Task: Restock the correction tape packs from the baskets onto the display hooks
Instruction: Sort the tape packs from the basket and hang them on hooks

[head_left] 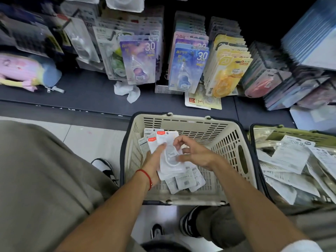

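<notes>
- Shop flooring of pale tile lay under the crouching person, whose trouser legs and dark shoes framed the cream basket set directly below both hands.
- Nearest, the left hand gripped a fanned stack of white correction tape packs, red-labelled tops pointing away from the wrist, a red cord round that wrist.
- Right hand sat just beside it, fingers curled and pinching the edge of the front pack in the stack.
- More loose packs lay on the basket floor under the hands.
- To the right of the right hand stood a green basket heaped with further packs.
- Beyond the hands, a dark shelf carried hanging rows: purple packs, blue packs, yellow packs; a crumpled tissue lay below them.
- Judged best practice: square the stack so the hang holes line up, labels facing outward, before lifting it to a matching hook.
</notes>
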`<action>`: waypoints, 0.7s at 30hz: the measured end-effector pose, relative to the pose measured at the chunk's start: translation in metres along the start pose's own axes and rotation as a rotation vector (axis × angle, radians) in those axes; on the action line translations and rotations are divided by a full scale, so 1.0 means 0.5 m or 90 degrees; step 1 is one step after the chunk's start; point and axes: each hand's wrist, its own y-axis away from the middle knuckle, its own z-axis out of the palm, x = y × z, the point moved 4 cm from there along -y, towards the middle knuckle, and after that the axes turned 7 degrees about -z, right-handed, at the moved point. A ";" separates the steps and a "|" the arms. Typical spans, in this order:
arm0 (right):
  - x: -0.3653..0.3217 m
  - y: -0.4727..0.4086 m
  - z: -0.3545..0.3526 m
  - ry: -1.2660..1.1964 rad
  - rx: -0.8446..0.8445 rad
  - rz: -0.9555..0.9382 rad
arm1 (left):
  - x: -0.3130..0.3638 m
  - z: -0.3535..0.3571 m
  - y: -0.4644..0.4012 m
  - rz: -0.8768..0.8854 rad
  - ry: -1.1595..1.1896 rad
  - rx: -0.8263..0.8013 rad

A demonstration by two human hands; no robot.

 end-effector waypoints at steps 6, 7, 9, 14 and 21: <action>0.110 -0.021 -0.064 0.151 0.372 0.112 | 0.008 -0.060 -0.014 0.073 -0.080 0.100; 0.145 -0.017 -0.070 0.238 0.343 0.196 | 0.009 -0.066 -0.016 0.076 -0.074 0.100; 0.220 -0.008 -0.052 0.367 0.184 0.366 | 0.011 -0.074 -0.015 0.081 -0.072 0.097; 0.288 -0.026 0.016 0.380 0.130 0.398 | 0.003 -0.085 -0.013 0.071 -0.115 0.076; 0.249 -0.023 -0.036 0.158 0.239 0.273 | 0.015 -0.084 -0.011 0.117 -0.171 0.150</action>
